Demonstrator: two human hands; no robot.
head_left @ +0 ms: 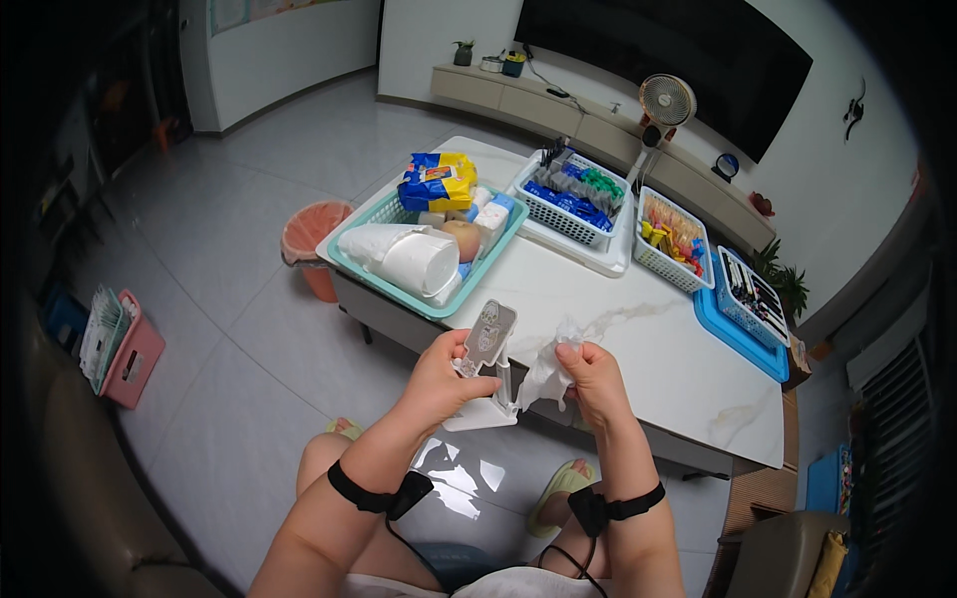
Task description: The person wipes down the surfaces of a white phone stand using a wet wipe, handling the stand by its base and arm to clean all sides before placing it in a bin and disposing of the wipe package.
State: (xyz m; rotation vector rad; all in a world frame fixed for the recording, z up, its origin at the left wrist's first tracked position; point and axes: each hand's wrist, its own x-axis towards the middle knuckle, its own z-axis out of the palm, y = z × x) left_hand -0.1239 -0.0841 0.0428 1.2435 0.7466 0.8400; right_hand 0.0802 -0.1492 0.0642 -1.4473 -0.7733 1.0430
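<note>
My left hand [442, 381] grips a white folding phone stand [490, 338] by the edge of its upper plate. The plate bears a printed pattern, and the stand's arm and flat base hang below it. In my right hand [596, 377] is a crumpled white tissue [550, 378], pinched between thumb and fingers, just right of the stand. Both hands are held in front of the near edge of the marble-patterned white table [598, 299].
A teal basket [420, 305] on the table holds paper rolls, an apple and a yellow-blue pack of wipes [439, 182]. Farther right stand a white basket of blue packets [572, 224], a basket of wrapped snacks [665, 265] and a basket of pens [751, 318]. An orange bin [320, 284] stands left.
</note>
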